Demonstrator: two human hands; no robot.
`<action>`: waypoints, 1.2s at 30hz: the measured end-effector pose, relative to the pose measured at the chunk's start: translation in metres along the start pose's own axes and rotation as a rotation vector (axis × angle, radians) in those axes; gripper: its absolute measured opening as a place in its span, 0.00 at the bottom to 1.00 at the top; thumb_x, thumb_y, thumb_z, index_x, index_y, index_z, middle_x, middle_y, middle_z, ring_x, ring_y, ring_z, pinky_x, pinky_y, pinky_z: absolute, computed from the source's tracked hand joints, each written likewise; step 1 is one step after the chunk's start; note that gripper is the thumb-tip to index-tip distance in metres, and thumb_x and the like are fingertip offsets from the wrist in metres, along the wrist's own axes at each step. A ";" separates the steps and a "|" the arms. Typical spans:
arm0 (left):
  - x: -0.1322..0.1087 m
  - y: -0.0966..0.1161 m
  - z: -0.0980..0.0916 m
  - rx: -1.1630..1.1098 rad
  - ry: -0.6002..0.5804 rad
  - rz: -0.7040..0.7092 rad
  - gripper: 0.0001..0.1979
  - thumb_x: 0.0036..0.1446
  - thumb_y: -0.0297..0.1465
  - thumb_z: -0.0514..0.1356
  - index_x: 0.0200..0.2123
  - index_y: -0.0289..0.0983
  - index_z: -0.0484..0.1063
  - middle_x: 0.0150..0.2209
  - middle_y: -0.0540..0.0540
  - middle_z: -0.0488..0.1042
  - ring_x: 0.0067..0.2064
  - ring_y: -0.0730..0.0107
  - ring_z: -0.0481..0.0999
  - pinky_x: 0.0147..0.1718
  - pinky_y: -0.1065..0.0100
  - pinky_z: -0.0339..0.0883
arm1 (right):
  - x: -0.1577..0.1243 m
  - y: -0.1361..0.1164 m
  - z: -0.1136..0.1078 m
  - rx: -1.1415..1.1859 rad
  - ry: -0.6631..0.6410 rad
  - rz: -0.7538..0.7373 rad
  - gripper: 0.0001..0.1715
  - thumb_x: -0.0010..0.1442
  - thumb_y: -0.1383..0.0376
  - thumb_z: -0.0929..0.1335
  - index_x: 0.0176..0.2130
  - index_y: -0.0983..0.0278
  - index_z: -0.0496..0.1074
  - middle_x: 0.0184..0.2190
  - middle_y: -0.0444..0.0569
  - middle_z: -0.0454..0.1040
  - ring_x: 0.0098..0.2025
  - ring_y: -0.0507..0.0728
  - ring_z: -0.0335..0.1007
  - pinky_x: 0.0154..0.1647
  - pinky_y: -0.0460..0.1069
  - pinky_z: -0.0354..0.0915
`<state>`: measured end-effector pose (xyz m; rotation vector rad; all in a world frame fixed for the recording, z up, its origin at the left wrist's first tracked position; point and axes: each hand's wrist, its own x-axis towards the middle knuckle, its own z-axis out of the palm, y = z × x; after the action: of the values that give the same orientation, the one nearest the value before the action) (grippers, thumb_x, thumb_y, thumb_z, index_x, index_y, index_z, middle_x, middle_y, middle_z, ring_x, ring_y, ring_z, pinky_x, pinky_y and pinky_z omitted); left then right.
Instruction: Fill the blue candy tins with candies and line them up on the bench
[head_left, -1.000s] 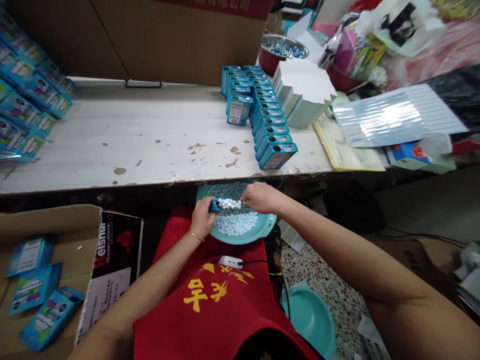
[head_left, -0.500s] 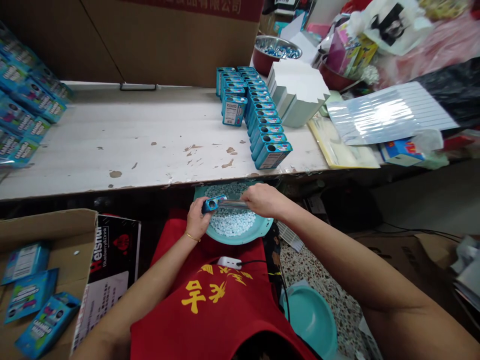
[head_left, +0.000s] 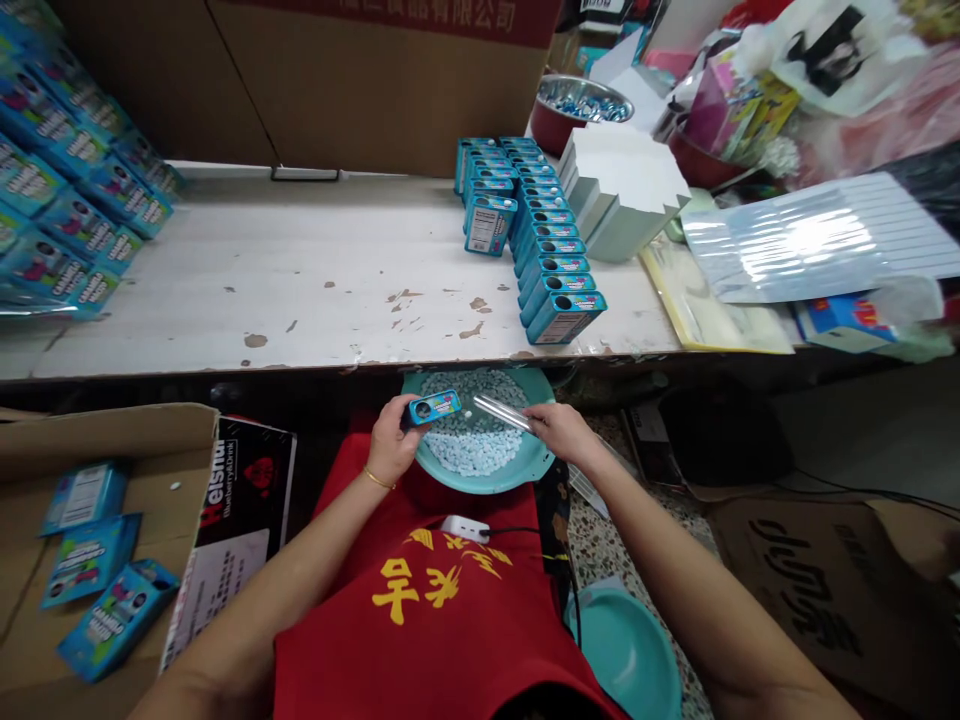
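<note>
My left hand [head_left: 392,443] is closed round a small blue tin [head_left: 434,407] with a round hole in its top, held level over a teal bowl [head_left: 525,462] on my lap. The bowl holds several pale blue candy tablets [head_left: 472,440]. My right hand [head_left: 559,430] grips a clear plastic scoop [head_left: 501,411], now pulled a little to the right of the tin and looking empty.
Rows of upright blue tins [head_left: 551,262] stand on the worn white table [head_left: 300,290], beside stacked white cartons [head_left: 626,185]. Blue packs [head_left: 67,215] lie at far left. A cardboard box [head_left: 97,560] at lower left holds more packs. A second teal bowl [head_left: 626,650] sits on the floor.
A second ago the scoop, heaped with tablets, met the tin. Now the tablets are off the scoop, and my right hand has drawn it back to the right.
</note>
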<state>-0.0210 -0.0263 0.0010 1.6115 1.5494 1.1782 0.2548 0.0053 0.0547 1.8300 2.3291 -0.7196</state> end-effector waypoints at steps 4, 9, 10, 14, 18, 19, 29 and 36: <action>-0.001 -0.002 -0.008 -0.082 0.072 -0.084 0.19 0.45 0.33 0.61 0.43 0.38 0.64 0.38 0.48 0.69 0.38 0.68 0.70 0.40 0.66 0.64 | 0.018 -0.004 0.040 -0.102 -0.106 0.097 0.20 0.53 0.73 0.59 0.39 0.64 0.74 0.38 0.59 0.74 0.42 0.62 0.68 0.39 0.52 0.60; -0.004 0.002 -0.022 -0.094 0.120 -0.136 0.21 0.43 0.35 0.63 0.41 0.37 0.65 0.37 0.48 0.70 0.37 0.69 0.70 0.39 0.66 0.65 | 0.052 -0.016 0.095 0.054 -0.188 0.030 0.18 0.52 0.73 0.62 0.40 0.62 0.75 0.37 0.53 0.75 0.42 0.58 0.69 0.40 0.47 0.61; -0.005 0.002 -0.025 -0.094 0.121 -0.144 0.21 0.42 0.35 0.63 0.41 0.37 0.65 0.37 0.48 0.70 0.37 0.69 0.70 0.39 0.66 0.65 | 0.056 -0.018 0.101 0.096 -0.198 0.014 0.18 0.52 0.72 0.62 0.40 0.62 0.75 0.37 0.51 0.75 0.41 0.57 0.69 0.39 0.46 0.61; -0.006 0.000 -0.033 -0.071 0.140 -0.153 0.21 0.41 0.36 0.64 0.41 0.37 0.65 0.36 0.48 0.70 0.36 0.68 0.71 0.38 0.66 0.65 | 0.055 -0.015 0.095 0.239 -0.203 -0.042 0.19 0.53 0.72 0.61 0.42 0.63 0.74 0.37 0.46 0.76 0.39 0.54 0.69 0.39 0.45 0.62; -0.006 -0.007 -0.029 -0.061 0.132 -0.141 0.20 0.43 0.35 0.62 0.42 0.37 0.65 0.37 0.48 0.70 0.37 0.68 0.71 0.39 0.65 0.65 | 0.032 -0.009 0.049 0.451 -0.154 -0.068 0.18 0.52 0.69 0.62 0.41 0.67 0.74 0.33 0.46 0.76 0.34 0.54 0.69 0.34 0.45 0.63; -0.006 -0.007 -0.026 -0.046 0.121 -0.134 0.20 0.44 0.34 0.61 0.42 0.37 0.65 0.37 0.47 0.70 0.38 0.67 0.70 0.39 0.65 0.65 | 0.026 -0.011 0.033 0.491 -0.129 -0.088 0.18 0.52 0.69 0.62 0.41 0.66 0.74 0.32 0.46 0.76 0.33 0.54 0.69 0.33 0.45 0.63; -0.003 0.014 0.002 0.147 0.021 0.067 0.17 0.45 0.26 0.57 0.42 0.39 0.66 0.40 0.46 0.70 0.42 0.63 0.68 0.43 0.62 0.62 | -0.013 -0.102 -0.067 -0.334 -0.023 -0.174 0.18 0.52 0.71 0.59 0.36 0.60 0.74 0.35 0.52 0.73 0.36 0.57 0.68 0.33 0.48 0.58; -0.003 0.030 -0.028 0.195 -0.014 0.207 0.21 0.45 0.21 0.54 0.44 0.42 0.65 0.42 0.46 0.69 0.45 0.61 0.67 0.46 0.59 0.61 | -0.018 -0.060 -0.062 -0.179 0.079 -0.112 0.18 0.56 0.67 0.58 0.38 0.55 0.73 0.36 0.47 0.74 0.39 0.55 0.68 0.33 0.46 0.58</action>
<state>-0.0326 -0.0378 0.0386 1.9429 1.5580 1.1465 0.2166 0.0046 0.1343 1.6936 2.4716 -0.4400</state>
